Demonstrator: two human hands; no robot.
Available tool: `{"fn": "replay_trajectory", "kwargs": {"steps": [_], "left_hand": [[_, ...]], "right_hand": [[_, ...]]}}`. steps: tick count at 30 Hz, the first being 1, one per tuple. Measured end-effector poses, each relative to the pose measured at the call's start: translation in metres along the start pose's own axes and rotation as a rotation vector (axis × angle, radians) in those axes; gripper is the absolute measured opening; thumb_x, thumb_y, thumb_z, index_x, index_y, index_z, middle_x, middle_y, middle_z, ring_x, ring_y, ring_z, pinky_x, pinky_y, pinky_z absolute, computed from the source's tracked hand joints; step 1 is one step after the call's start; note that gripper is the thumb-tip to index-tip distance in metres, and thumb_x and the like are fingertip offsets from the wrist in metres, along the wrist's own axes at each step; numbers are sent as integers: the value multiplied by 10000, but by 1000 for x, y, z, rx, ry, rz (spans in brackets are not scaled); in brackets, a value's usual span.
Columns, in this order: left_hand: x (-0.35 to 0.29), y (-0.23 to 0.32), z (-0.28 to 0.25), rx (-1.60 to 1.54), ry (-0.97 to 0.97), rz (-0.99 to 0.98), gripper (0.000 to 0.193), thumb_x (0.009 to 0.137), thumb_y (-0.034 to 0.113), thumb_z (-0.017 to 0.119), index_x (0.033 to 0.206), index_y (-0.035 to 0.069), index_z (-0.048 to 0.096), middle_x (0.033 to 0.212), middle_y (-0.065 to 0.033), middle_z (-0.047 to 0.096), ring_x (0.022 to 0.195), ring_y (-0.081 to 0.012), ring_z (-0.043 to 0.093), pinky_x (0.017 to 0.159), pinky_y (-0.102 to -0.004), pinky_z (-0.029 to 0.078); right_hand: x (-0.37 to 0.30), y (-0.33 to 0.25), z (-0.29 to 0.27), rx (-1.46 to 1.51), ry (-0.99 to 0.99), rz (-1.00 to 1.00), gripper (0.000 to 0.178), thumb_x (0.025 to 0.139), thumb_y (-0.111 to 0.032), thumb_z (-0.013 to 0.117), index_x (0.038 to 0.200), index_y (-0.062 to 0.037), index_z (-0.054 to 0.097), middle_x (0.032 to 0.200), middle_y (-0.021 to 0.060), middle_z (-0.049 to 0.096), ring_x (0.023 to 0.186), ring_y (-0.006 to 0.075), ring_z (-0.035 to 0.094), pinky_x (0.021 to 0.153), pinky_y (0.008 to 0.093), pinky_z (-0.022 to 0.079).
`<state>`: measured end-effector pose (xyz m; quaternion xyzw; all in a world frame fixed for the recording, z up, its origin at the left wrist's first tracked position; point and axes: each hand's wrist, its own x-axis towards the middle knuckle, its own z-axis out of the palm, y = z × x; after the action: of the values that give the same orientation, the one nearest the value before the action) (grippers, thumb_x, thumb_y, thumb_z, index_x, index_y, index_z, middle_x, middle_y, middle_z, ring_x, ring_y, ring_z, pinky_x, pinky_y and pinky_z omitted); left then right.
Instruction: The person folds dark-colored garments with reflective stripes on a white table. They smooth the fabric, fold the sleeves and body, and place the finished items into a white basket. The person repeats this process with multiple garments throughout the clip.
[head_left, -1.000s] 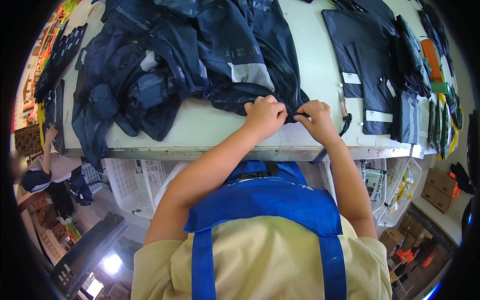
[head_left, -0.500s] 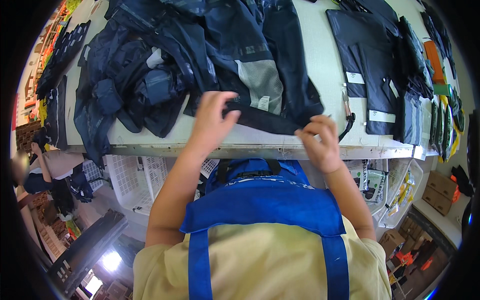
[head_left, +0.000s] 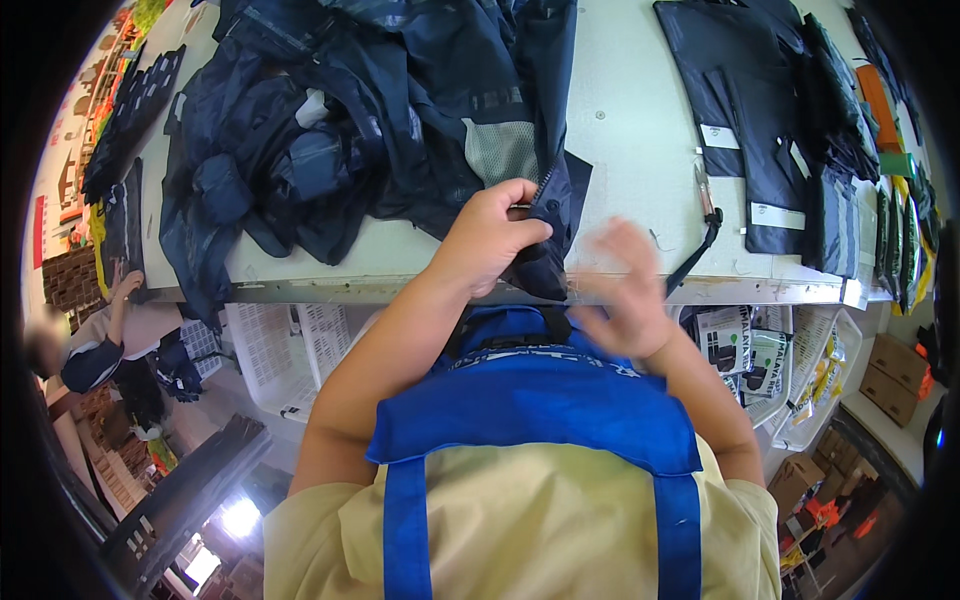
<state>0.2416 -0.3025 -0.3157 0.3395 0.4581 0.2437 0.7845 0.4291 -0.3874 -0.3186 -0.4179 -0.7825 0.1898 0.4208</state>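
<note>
A dark navy jacket with a grey mesh lining panel lies spread on the white table. At the table's front edge my left hand pinches the jacket's lower front edge, where a zip and a round snap show. That corner is folded and hangs towards me. My right hand is just to its right, blurred by motion, with fingers apart and nothing visible in them. A crumpled heap of navy garment lies left of the mesh panel.
Right of the jacket lie a small metal tool with a black strap and folded dark garments with white labels. White plastic baskets stand under the table. At far left another person's hand touches dark cloth.
The jacket's right front edge has moved left and folded inward. My left hand has shifted right and now grips the zip edge; my right hand has let go of the hem.
</note>
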Motion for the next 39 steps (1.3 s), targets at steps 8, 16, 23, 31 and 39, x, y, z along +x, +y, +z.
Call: {"fn": "replay_trajectory", "kwargs": {"steps": [8, 16, 23, 31, 39], "left_hand": [[-27, 7, 2, -236, -112, 28, 638, 714, -178, 458, 1339, -53, 440, 1223, -145, 594, 1046, -163, 614, 906, -278, 493], [-30, 1, 4, -205, -123, 63, 623, 751, -140, 490, 1361, -36, 416, 1277, -137, 547, 1126, -168, 560, 974, -305, 449], [-8, -56, 14, 208, -318, 135, 477, 880, 70, 602, 1335, 30, 465, 1329, -129, 491, 1175, -179, 510, 962, -315, 443], [5, -93, -140, -61, 1137, 183, 679, 756, 208, 773, 1289, -5, 412, 1229, -172, 472, 1116, -287, 480, 956, -374, 403], [-24, -48, -101, -352, 554, 665, 203, 809, -5, 647, 991, 39, 568, 932, -5, 600, 833, -96, 558, 801, -240, 448]], "right_hand": [[-103, 156, -56, -916, 63, 776, 748, 782, -223, 709, 1397, -22, 334, 1212, 226, 517, 1156, 391, 465, 995, 472, 355], [-91, 178, -62, -494, 182, 1003, 201, 811, -91, 560, 985, 8, 567, 798, 134, 591, 672, 251, 567, 633, 359, 476], [-6, 64, 16, 276, 178, 972, 497, 765, -227, 735, 1150, 13, 532, 812, 63, 631, 675, 160, 585, 628, 279, 470], [-78, 130, -7, -389, -210, 892, 210, 695, -28, 556, 897, -20, 614, 869, 204, 650, 859, 379, 624, 781, 427, 490], [-7, 60, -41, 206, 336, 958, 430, 1013, -326, 400, 1089, 32, 625, 700, -50, 429, 581, 28, 298, 518, 188, 206]]}}
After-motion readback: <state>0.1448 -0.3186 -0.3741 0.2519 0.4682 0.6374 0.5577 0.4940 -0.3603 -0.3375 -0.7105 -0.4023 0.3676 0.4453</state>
